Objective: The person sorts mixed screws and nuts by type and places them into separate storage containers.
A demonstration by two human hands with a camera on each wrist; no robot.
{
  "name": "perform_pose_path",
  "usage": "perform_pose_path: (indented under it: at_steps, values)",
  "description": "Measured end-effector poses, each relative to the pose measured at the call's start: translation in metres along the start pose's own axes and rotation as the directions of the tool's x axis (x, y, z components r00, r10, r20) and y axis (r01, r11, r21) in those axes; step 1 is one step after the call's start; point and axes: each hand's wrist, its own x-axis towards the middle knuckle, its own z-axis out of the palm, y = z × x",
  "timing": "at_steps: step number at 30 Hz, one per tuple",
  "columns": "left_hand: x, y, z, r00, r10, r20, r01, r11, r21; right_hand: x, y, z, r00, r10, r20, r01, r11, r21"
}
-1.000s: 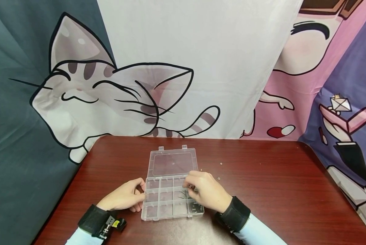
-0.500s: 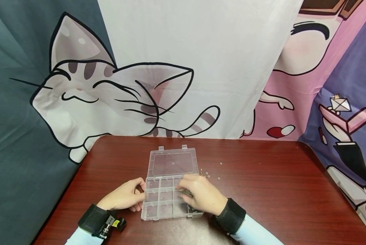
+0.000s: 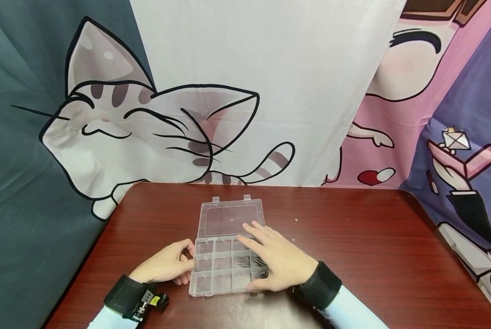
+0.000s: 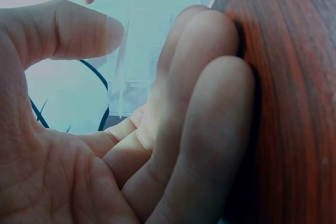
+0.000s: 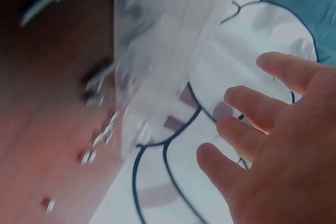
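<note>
A clear plastic compartment box (image 3: 222,279) lies on the table with its lid (image 3: 230,218) folded back. My left hand (image 3: 167,262) holds the box's left edge; in the left wrist view, the thumb (image 4: 86,30) presses on the clear plastic and the other fingers curve beside it. Over the box's right side hovers my right hand (image 3: 284,260), fingers spread, holding nothing. Thin screws (image 3: 258,260) show in the right-hand compartments, partly hidden by that hand. In the right wrist view the right hand (image 5: 278,129) is apart from the box, palm and fingers bare.
Two tiny nuts, a farther nut (image 3: 296,220) and a nearer nut (image 3: 293,240), lie right of the lid. Several small metal pieces (image 5: 88,157) sit beside the box in the right wrist view, blurred. A printed cloth (image 3: 311,91) hangs behind the table (image 3: 377,256).
My right hand had its fingers bunched low in the right compartments; now it has spread them and lifted rightward. More screws show in the middle right compartment. The left hand stays put.
</note>
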Motion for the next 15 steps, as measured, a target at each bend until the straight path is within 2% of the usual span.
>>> perform_pose_path:
  at_steps: [7, 15]
  values:
    - [0.002, -0.003, 0.001, 1.000, -0.004, 0.009, 0.004, 1.000, -0.006, -0.016, 0.022, -0.007, 0.999, 0.033, -0.019, -0.033, 0.999, -0.003]
    - [0.001, -0.001, 0.000, 1.000, -0.016, 0.005, 0.015, 1.000, 0.024, -0.029, 0.038, -0.006, 0.998, 0.064, -0.024, -0.064, 0.998, -0.003]
